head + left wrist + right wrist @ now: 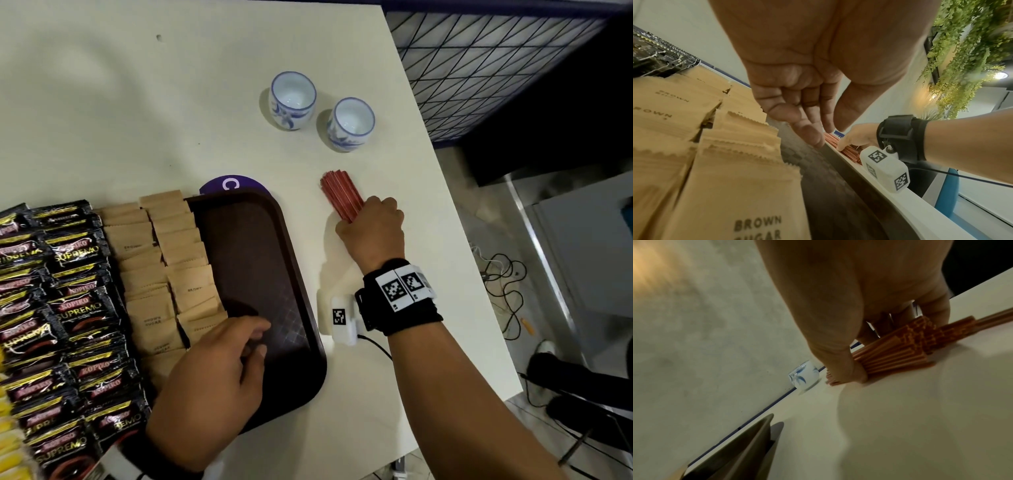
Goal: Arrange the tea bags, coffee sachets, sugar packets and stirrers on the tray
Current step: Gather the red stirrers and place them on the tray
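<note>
Tray's [308,308] right half lies bare; sugar packets [164,260] crowd its left.

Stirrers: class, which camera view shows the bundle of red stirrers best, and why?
The head view: the whole stirrers bundle shows, gripped by the right hand. The right wrist view shows them close but blurred; the left wrist view shows only a sliver.

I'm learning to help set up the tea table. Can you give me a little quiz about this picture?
1. True or false: the red stirrers already lie on the tray.
2. How many cups stand on the table: A one, B two, C three?
3. Fill in: the left hand hovers over the tray beside the brown ____ packets.

Key: 1 false, the right hand has them in its grip on the table. 2 B: one cup, another cup. 3 sugar.
</note>
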Demonstrator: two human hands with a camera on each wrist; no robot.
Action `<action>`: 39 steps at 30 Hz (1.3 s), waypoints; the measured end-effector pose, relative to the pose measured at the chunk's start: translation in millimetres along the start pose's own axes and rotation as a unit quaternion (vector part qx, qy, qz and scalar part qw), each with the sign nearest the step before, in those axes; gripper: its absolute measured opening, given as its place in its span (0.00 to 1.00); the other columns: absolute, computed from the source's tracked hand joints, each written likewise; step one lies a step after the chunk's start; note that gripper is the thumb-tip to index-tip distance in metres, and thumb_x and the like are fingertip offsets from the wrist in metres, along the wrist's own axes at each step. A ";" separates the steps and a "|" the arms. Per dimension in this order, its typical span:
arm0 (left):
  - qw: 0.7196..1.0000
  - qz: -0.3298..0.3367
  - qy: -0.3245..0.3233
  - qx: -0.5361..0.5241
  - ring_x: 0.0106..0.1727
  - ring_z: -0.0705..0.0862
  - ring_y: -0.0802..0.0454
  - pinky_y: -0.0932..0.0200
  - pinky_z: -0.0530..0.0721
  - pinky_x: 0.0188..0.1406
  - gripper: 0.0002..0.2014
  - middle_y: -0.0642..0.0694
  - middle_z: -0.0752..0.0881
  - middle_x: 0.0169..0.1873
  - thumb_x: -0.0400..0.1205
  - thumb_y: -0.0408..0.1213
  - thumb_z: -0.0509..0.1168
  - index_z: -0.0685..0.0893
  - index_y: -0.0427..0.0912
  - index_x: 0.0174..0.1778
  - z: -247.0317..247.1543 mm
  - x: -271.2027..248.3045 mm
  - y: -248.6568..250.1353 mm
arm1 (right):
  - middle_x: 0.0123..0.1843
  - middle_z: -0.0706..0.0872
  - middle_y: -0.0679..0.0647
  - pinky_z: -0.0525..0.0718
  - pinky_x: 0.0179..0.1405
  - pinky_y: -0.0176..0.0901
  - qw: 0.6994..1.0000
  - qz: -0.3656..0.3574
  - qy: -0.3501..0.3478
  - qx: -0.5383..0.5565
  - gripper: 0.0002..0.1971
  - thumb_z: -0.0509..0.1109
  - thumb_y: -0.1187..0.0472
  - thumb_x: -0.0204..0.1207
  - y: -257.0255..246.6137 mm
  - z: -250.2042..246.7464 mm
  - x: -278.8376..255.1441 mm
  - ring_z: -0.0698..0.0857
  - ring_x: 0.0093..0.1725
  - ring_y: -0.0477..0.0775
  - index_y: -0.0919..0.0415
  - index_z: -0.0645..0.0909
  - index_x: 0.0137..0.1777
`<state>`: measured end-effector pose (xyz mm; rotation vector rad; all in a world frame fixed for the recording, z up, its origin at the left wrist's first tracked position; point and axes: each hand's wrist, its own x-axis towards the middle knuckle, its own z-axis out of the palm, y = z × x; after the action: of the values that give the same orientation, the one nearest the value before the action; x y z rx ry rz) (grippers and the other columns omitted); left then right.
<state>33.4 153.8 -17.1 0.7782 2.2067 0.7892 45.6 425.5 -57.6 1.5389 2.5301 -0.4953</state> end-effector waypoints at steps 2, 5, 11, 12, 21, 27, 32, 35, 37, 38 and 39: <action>1.000 -0.003 -0.005 0.000 0.46 0.82 0.70 0.74 0.77 0.41 0.14 0.65 0.85 0.46 0.78 0.37 0.70 0.84 0.56 0.59 0.4 -0.6 -1.2 | 0.65 0.76 0.62 0.79 0.54 0.55 1.000 0.001 -0.001 0.000 0.19 0.69 0.55 0.78 -1.9 0.5 0.4 0.75 0.65 0.65 0.66 0.75 0.64; 1.000 -0.004 -0.023 -0.003 0.46 0.83 0.69 0.70 0.80 0.44 0.15 0.65 0.84 0.48 0.79 0.40 0.69 0.83 0.58 0.60 2.4 0.0 -0.4 | 0.64 0.79 0.63 0.79 0.55 0.54 1.000 0.000 -0.005 -0.006 0.18 0.68 0.56 0.79 -1.7 -0.8 2.5 0.78 0.65 0.67 0.67 0.76 0.63; 0.999 0.007 -0.044 0.016 0.45 0.80 0.71 0.76 0.72 0.42 0.16 0.67 0.83 0.49 0.79 0.42 0.69 0.82 0.59 0.62 5.6 0.3 -1.2 | 0.63 0.81 0.64 0.78 0.57 0.51 0.999 -0.014 -0.012 -0.027 0.18 0.67 0.56 0.81 -0.1 0.9 2.4 0.81 0.63 0.67 0.69 0.76 0.64; 0.999 0.009 -0.047 0.020 0.45 0.79 0.70 0.76 0.72 0.42 0.16 0.67 0.83 0.49 0.79 0.42 0.68 0.82 0.59 0.62 5.8 0.3 -1.7 | 0.64 0.81 0.64 0.78 0.57 0.50 0.999 -0.016 -0.013 -0.032 0.18 0.67 0.56 0.81 -0.4 1.6 2.0 0.81 0.63 0.66 0.68 0.76 0.65; 0.998 0.024 -0.055 0.032 0.47 0.81 0.64 0.69 0.78 0.45 0.17 0.64 0.84 0.51 0.79 0.41 0.69 0.82 0.58 0.64 4.4 1.5 -0.6 | 0.65 0.80 0.64 0.76 0.60 0.52 0.997 -0.046 -0.024 -0.065 0.16 0.65 0.59 0.82 -1.4 1.1 -0.2 0.79 0.64 0.66 0.69 0.75 0.65; 0.997 0.024 -0.066 0.034 0.49 0.81 0.64 0.67 0.79 0.45 0.17 0.64 0.84 0.53 0.80 0.43 0.67 0.80 0.58 0.65 3.7 1.1 1.8 | 0.65 0.79 0.65 0.74 0.63 0.53 0.992 -0.069 -0.025 -0.099 0.14 0.63 0.62 0.83 -1.4 -1.4 -4.6 0.77 0.65 0.66 0.70 0.74 0.64; 0.997 0.018 -0.061 0.040 0.46 0.79 0.64 0.74 0.72 0.42 0.17 0.63 0.84 0.52 0.80 0.43 0.68 0.81 0.59 0.64 2.8 1.4 -1.6 | 0.65 0.79 0.64 0.76 0.58 0.51 0.996 -0.055 -0.018 -0.072 0.16 0.66 0.61 0.81 0.1 4.1 -3.6 0.77 0.64 0.66 0.70 0.74 0.64; 0.997 0.020 -0.067 0.040 0.47 0.79 0.64 0.72 0.73 0.43 0.16 0.63 0.84 0.53 0.80 0.43 0.68 0.80 0.59 0.64 2.5 1.7 -1.4 | 0.65 0.78 0.64 0.74 0.49 0.48 0.997 -0.049 -0.004 -0.063 0.16 0.67 0.60 0.81 1.9 10.3 -5.3 0.78 0.63 0.66 0.68 0.74 0.64; 0.997 0.020 -0.069 0.041 0.49 0.80 0.64 0.71 0.75 0.44 0.17 0.63 0.84 0.54 0.81 0.43 0.67 0.80 0.59 0.65 2.0 2.9 -0.8 | 0.63 0.80 0.64 0.75 0.48 0.49 0.996 -0.051 0.006 -0.066 0.15 0.66 0.62 0.81 0.8 14.4 -6.5 0.80 0.61 0.66 0.67 0.74 0.64; 0.997 0.021 -0.069 0.041 0.50 0.81 0.63 0.71 0.76 0.45 0.17 0.63 0.84 0.54 0.81 0.43 0.67 0.80 0.59 0.66 1.7 3.2 -0.6 | 0.63 0.80 0.64 0.76 0.49 0.49 0.996 -0.053 0.008 -0.066 0.15 0.66 0.63 0.80 -0.2 15.5 -7.6 0.81 0.60 0.66 0.68 0.73 0.64; 0.996 0.020 -0.070 0.043 0.50 0.81 0.63 0.70 0.76 0.46 0.17 0.63 0.84 0.54 0.81 0.43 0.67 0.80 0.59 0.66 1.3 3.1 -0.4 | 0.62 0.81 0.64 0.76 0.49 0.50 0.996 -0.054 0.010 -0.065 0.15 0.65 0.64 0.80 -1.2 16.5 -8.8 0.82 0.59 0.66 0.68 0.73 0.64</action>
<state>32.3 156.1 -19.3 0.8945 2.1166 0.6433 47.9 411.9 -70.4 1.3752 2.6139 -0.3219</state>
